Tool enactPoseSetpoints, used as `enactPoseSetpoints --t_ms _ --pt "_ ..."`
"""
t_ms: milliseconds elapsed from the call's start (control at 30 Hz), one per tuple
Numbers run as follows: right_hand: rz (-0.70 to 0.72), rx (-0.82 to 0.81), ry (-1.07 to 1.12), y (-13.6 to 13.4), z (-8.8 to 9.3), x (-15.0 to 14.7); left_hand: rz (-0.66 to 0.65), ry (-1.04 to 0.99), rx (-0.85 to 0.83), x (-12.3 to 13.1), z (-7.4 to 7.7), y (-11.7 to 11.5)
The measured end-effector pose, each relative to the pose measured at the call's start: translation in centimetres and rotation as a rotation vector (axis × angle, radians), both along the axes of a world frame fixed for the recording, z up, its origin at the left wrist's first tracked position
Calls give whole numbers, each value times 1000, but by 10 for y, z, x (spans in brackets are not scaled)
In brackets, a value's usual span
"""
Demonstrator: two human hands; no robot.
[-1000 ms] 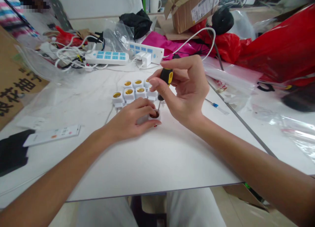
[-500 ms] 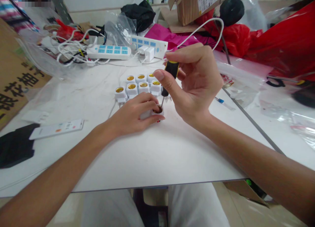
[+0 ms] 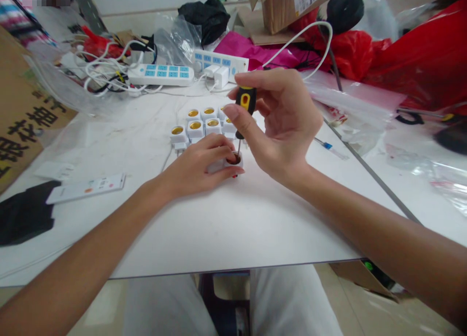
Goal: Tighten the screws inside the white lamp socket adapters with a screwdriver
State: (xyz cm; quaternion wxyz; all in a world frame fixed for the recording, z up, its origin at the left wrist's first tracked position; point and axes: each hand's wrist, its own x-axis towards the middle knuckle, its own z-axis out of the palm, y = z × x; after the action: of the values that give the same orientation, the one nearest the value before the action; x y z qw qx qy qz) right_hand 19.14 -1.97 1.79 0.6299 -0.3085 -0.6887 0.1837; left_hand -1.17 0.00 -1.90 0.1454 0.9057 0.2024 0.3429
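White table (image 3: 226,229) is bearing the work. Right hand (image 3: 282,127) is holding a screwdriver (image 3: 245,100) upright, fingers clamped on its handle. Left hand (image 3: 195,169) is pinning a lamp socket (image 3: 233,160) to the table's middle, fingers closed around it. The screwdriver tip is sitting inside the socket.

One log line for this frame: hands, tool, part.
left hand: pins white lamp socket on table | right hand: holds screwdriver upright, tip in socket | other sockets: clustered behind

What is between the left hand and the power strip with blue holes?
A bunch of small white sockets with gold insides sits between the left hand and the power strip. The head view shows it.
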Motion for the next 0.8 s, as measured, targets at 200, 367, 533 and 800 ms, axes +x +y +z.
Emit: enactPoseSetpoints --t_ms 200,367,533,800 --pt "77 21 8 2 -3 -1 -1 -11 -2 0 0 0" --pt "30 95 22 2 -4 -4 -3 -3 4 0 0 0" --pt "194 17 105 1 -3 -8 -6 -12 -16 0 1 0" --pt "45 16 27 5 -9 -4 -18 -21 -5 0 0 1"
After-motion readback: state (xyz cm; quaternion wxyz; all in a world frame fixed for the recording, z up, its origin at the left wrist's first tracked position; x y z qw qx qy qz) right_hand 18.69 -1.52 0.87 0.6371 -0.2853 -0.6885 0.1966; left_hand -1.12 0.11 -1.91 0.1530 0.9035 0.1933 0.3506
